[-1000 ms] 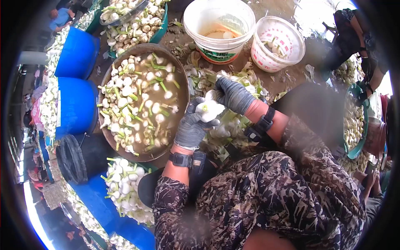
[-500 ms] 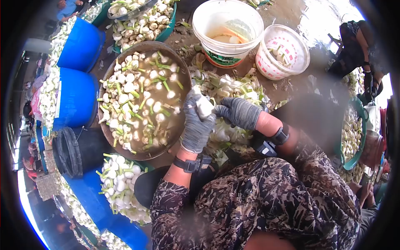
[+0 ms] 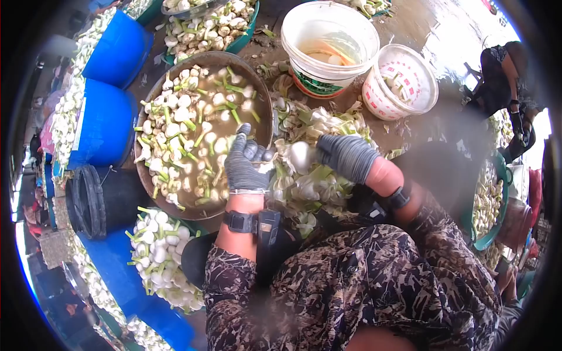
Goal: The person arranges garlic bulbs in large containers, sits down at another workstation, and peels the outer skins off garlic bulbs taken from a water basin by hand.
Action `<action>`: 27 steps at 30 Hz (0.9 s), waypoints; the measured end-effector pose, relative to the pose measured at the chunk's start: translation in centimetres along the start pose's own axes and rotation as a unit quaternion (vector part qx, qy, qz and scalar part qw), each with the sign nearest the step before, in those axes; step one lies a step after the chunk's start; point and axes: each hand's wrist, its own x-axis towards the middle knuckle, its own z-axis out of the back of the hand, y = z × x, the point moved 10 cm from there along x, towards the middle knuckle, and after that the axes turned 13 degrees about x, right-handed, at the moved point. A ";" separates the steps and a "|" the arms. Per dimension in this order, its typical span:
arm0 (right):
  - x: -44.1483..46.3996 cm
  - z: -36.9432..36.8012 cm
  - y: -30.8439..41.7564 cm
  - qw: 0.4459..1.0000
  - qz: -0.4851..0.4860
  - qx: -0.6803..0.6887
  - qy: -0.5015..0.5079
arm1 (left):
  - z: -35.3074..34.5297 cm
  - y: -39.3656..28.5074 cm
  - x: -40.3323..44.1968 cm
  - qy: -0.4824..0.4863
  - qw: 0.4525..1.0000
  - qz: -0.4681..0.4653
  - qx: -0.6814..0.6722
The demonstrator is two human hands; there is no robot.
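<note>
My left hand (image 3: pixel 249 165), in a grey striped glove, is open at the right rim of a round metal basin (image 3: pixel 268 111). Its palm is turned up and its fingers are partly curled. My right hand (image 3: pixel 348 157), gloved alike, is closed over a heap of peelings (image 3: pixel 316 190). A white garlic bulb (image 3: pixel 300 157), blurred by motion, shows at its fingertips; the exact grip is hidden. Stemmed garlic (image 3: pixel 175 120) lies in brown water inside the basin.
Beyond the peelings stand a large white bucket (image 3: pixel 328 64) and a smaller white bucket (image 3: pixel 424 96). Blue tubs (image 3: pixel 105 126), a black bucket (image 3: pixel 96 202) and heaped garlic (image 3: pixel 161 254) are at left. Another person (image 3: pixel 503 76) is at upper right.
My left hand has let go of the garlic bulb, opened, and moved left toward the basin. The bulb now shows beside my right hand, apart from the left.
</note>
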 end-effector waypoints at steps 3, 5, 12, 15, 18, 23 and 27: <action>2.2 5.6 -4.9 0.982 0.004 -0.120 -0.144 | 0.5 0.5 -0.5 0.076 0.996 -0.001 0.056; 4.6 10.9 -8.1 0.968 -0.102 0.023 -0.229 | -1.3 4.5 -1.5 0.161 0.920 0.033 0.356; 14.3 9.8 -1.7 0.953 -0.056 -0.129 -0.267 | -2.3 3.2 -4.9 0.185 0.775 -0.072 0.600; 18.6 -3.8 3.9 0.987 0.073 -0.143 -0.007 | -1.5 -1.4 -5.1 0.150 0.908 -0.097 0.378; 21.4 -15.2 2.0 0.965 -0.007 -0.176 0.194 | -0.6 -4.6 -5.6 0.113 0.856 -0.213 0.457; 24.9 -23.0 -4.4 0.970 -0.092 -0.053 0.218 | 0.7 -7.7 -6.6 0.069 0.809 -0.305 0.498; 24.1 -19.7 -2.7 0.977 -0.029 0.127 0.169 | 4.7 -5.0 -4.1 0.013 0.955 -0.152 0.255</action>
